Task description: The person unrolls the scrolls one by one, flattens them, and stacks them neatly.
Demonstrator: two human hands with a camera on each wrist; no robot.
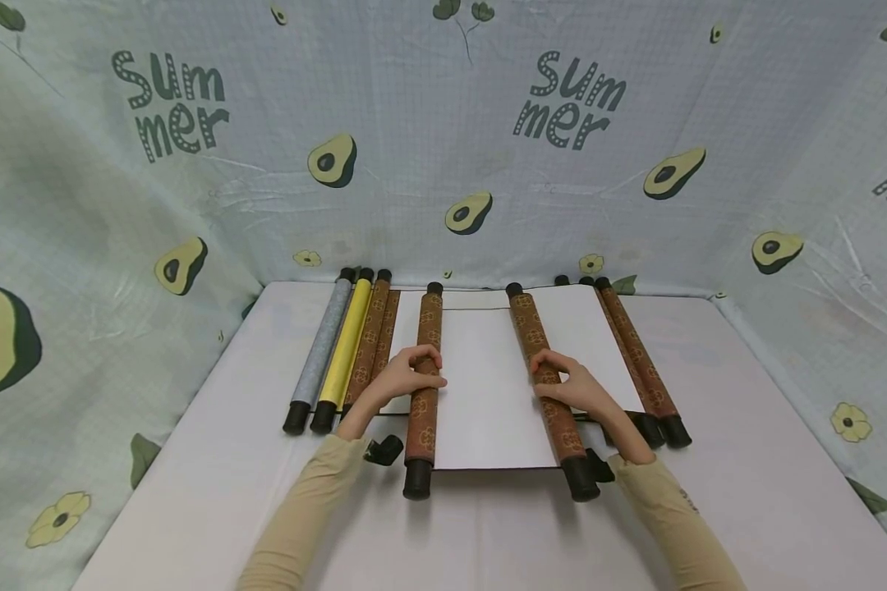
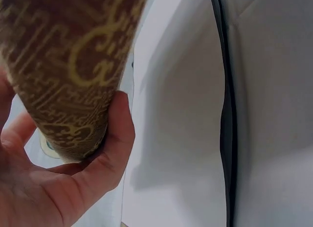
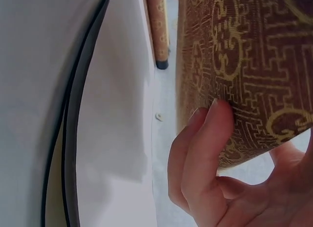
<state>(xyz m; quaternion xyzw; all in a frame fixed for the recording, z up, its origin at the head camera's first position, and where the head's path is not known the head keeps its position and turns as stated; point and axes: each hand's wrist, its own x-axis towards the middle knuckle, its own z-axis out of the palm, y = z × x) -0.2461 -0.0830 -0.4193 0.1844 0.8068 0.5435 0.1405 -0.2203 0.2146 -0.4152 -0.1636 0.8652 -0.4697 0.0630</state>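
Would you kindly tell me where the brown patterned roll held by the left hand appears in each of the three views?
Head: the brown patterned roll lies left of centre on the white sheet, with the left hand gripping its middle.
Left wrist: it fills the upper left, fingers curled round it.
Right wrist: not in it; the roll there is the one the right hand grips.
Shared landmark: the white sheet, with its dark edge strip, shows in all three.

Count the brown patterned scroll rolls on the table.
4 clearly: one gripped by the left hand, one by the right hand, one beside the yellow roll, one far right. More may lie hidden.
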